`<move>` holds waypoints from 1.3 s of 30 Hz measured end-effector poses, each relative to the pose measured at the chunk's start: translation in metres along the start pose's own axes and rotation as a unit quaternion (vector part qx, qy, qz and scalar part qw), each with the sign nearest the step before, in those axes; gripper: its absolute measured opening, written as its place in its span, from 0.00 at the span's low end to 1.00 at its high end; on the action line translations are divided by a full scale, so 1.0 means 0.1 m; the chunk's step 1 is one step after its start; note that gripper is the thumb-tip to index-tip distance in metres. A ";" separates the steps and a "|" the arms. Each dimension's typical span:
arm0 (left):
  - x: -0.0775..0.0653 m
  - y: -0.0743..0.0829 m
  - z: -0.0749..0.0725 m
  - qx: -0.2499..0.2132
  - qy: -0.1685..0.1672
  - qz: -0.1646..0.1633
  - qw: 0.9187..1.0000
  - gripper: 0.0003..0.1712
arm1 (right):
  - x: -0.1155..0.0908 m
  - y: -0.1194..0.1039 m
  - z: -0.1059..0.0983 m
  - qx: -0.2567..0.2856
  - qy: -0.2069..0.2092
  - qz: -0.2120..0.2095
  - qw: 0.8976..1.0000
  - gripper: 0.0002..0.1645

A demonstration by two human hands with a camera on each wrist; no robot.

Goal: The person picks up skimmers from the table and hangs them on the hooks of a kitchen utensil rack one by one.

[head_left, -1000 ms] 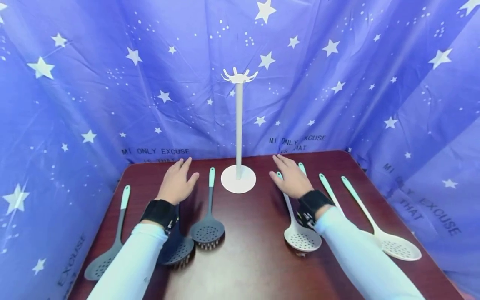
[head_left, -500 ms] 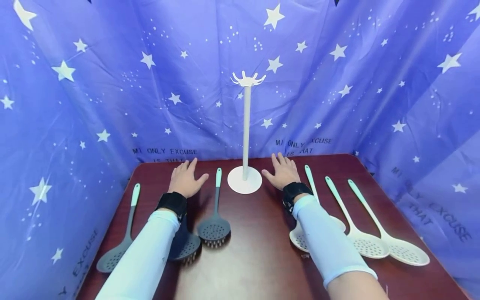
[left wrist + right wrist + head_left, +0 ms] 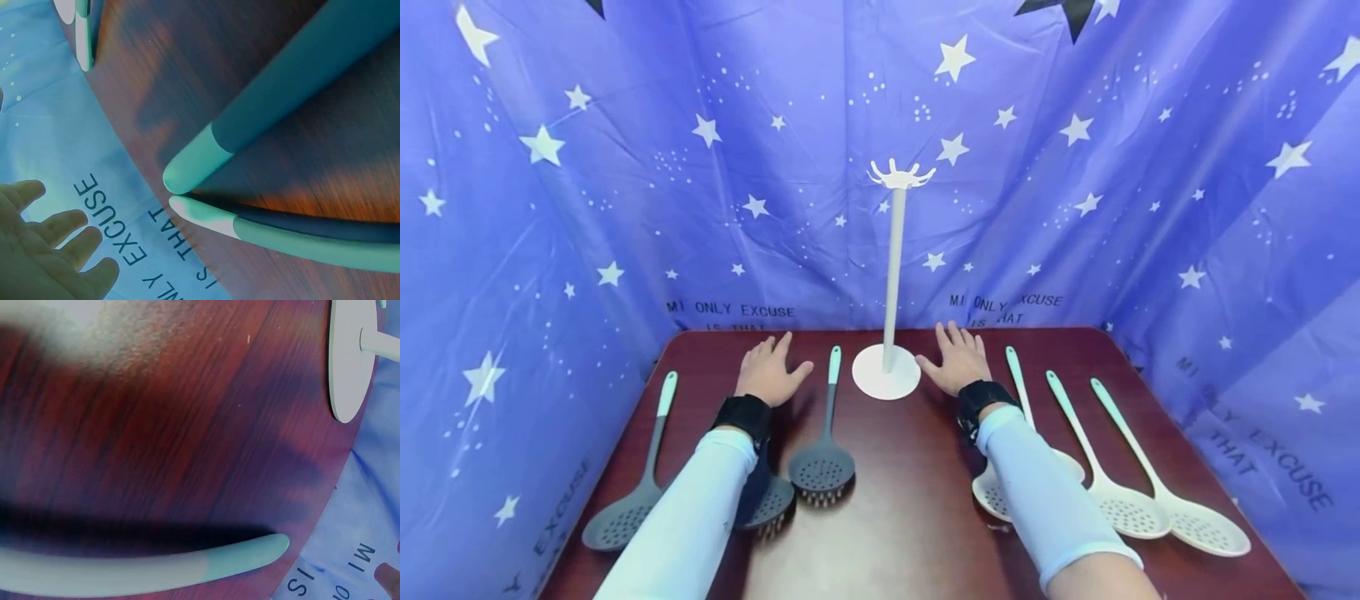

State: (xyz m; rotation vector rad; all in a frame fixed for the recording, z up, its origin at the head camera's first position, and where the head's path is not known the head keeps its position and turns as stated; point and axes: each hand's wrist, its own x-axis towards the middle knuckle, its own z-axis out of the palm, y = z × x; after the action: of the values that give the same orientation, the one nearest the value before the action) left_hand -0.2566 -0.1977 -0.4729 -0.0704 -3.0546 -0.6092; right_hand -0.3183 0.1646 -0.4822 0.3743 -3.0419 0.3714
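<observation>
In the head view, my left hand (image 3: 767, 372) is over the back left of the table, fingers spread, holding nothing. Beneath that forearm lies a dark grey skimmer (image 3: 769, 503), its handle partly hidden. A second grey skimmer (image 3: 822, 468) with a mint handle end lies just to its right. My right hand (image 3: 957, 360), also spread and holding nothing, is close to the round base of a white hook stand (image 3: 894, 275). Under the right forearm a cream skimmer (image 3: 992, 492) is mostly covered. The left wrist view shows two mint handle tips (image 3: 197, 159) beyond my fingers (image 3: 81, 244).
A grey slotted turner (image 3: 621, 518) lies at the far left. On the right, several cream utensils include a slotted spoon (image 3: 1127, 508) and a slotted turner (image 3: 1210, 525). A blue star-printed curtain (image 3: 805, 208) surrounds the dark red table (image 3: 895, 533).
My right hand has shifted left towards the stand's base. The left hand stays nearly where it was relative to the table. The head view has shifted slightly.
</observation>
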 end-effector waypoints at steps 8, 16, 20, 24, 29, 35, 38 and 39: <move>0.03 -0.04 0.05 -0.011 -0.002 -0.008 1.000 0.50 | 0.03 0.01 0.08 0.004 0.000 0.006 1.000 0.56; 0.02 -0.07 0.00 -0.023 0.004 -0.010 1.000 0.51 | 0.08 0.01 0.06 0.004 -0.002 0.014 1.000 0.57; 0.01 -0.07 -0.02 -0.021 0.003 -0.014 1.000 0.51 | 0.09 -0.02 0.05 0.014 -0.012 0.010 1.000 0.57; 0.00 -0.10 0.00 -0.020 -0.015 -0.014 1.000 0.52 | 0.07 -0.04 0.05 0.015 -0.014 0.016 1.000 0.57; 0.02 -0.09 0.03 -0.029 -0.010 -0.016 0.999 0.51 | 0.05 0.00 0.06 0.014 -0.013 0.013 1.000 0.56; 0.05 -0.06 0.08 -0.030 0.000 -0.008 1.000 0.51 | 0.02 0.09 0.11 0.022 -0.015 0.012 1.000 0.55; 0.07 -0.03 0.10 -0.028 -0.002 -0.003 1.000 0.51 | 0.01 0.15 0.13 0.021 -0.013 0.018 1.000 0.55; 0.08 -0.02 0.11 -0.026 -0.001 -0.002 1.000 0.51 | 0.00 0.17 0.13 0.020 -0.012 0.020 1.000 0.55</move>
State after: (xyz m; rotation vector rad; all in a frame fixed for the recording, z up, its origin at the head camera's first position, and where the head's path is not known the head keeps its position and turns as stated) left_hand -0.2646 -0.1948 -0.4833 -0.0667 -3.0419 -0.6896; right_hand -0.3232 0.1777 -0.4987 0.3234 -3.0732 0.4344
